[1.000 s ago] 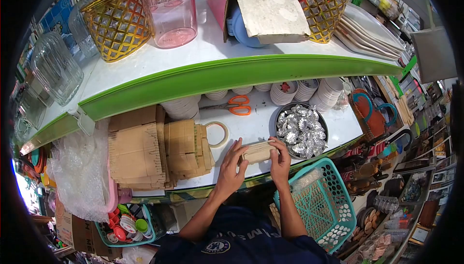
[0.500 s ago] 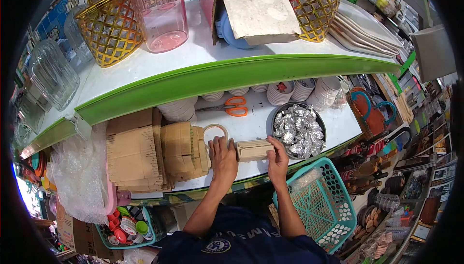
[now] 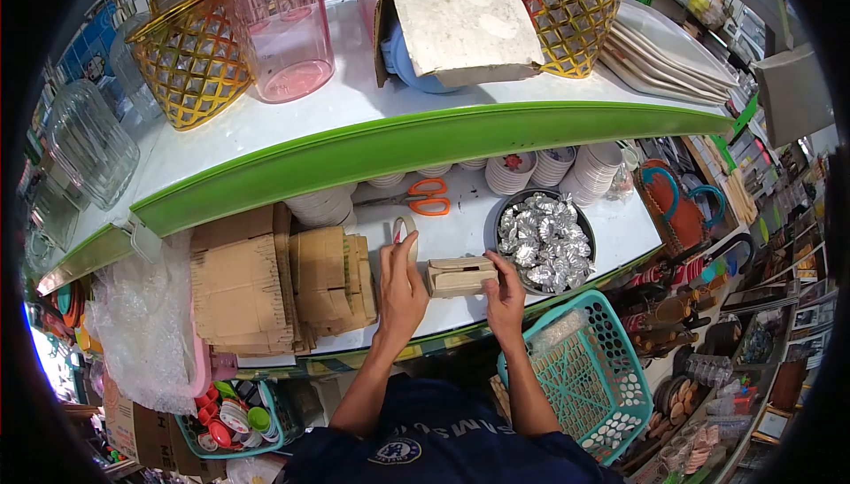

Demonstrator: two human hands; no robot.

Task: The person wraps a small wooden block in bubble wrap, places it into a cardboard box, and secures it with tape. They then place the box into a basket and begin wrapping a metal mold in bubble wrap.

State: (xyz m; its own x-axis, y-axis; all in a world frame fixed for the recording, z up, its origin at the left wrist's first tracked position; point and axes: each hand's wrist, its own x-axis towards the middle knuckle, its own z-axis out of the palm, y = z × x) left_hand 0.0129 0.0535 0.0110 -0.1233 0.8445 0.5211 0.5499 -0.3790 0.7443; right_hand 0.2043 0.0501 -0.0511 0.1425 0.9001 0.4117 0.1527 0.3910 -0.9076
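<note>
A roll of tape (image 3: 401, 229) stands tilted on edge at the fingers of my left hand (image 3: 403, 294), which grips its near side. Part of the roll is hidden by those fingers. My right hand (image 3: 505, 300) is closed on the right end of a small bundle of folded cardboard (image 3: 456, 278), thumb and fingers against it. To the left are larger stacks of cut cardboard (image 3: 243, 294). Just right of my right hand sits a dark round pan (image 3: 502, 218) filled with crinkled silver foil cups (image 3: 544, 240).
Orange-handled scissors (image 3: 429, 198) lie behind the tape, near stacked white bowls (image 3: 511, 172). A green-edged shelf (image 3: 425, 136) overhangs the work surface. Below the front edge are a teal basket (image 3: 639, 369) and a basket of plastic items (image 3: 235, 418).
My left hand has taken hold of the tape roll, which lay flat, and tipped it up on edge. The cardboard bundle stays in my right hand, nearly in place.
</note>
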